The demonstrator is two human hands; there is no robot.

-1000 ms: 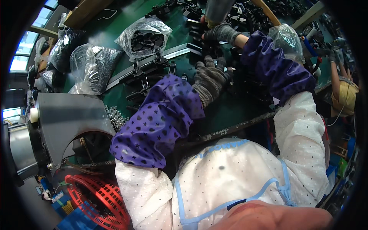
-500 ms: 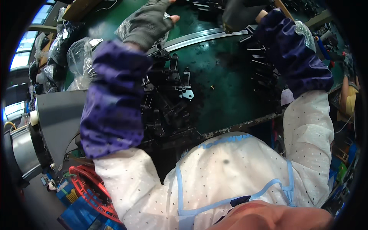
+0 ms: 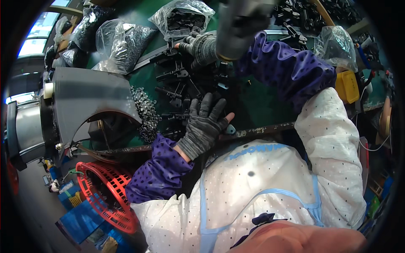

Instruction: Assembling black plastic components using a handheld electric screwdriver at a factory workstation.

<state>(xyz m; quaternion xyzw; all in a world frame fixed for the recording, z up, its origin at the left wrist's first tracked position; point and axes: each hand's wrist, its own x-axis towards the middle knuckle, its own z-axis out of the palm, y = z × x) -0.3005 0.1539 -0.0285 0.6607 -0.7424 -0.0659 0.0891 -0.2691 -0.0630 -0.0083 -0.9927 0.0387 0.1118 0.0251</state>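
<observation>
My left hand (image 3: 204, 126), in a grey glove with a bare thumb tip, lies with spread fingers over black metal brackets (image 3: 175, 95) near the front edge of the bench. My right hand (image 3: 201, 49), also gloved, reaches across to the far end of these brackets. Its bare tip touches a dark part beside a silver metal rail (image 3: 149, 58); how its other fingers are bent is not clear. A grey cylindrical tool (image 3: 242, 31) hangs in front of the right wrist and hides it. A small brass bit (image 3: 249, 82) lies on the green bench top (image 3: 261, 105).
A heap of shiny small parts (image 3: 145, 111) lies beside a grey machine (image 3: 90, 90) at left. Plastic bags (image 3: 122, 46) and a bag of black parts (image 3: 185, 19) stand behind. At right are a clear bag (image 3: 337, 46) and a yellow container (image 3: 348, 86); below left, a red basket (image 3: 107, 194).
My left hand has come back from the far left to the near brackets and spread out. My right hand has swung left from the far right side. The view has shifted.
</observation>
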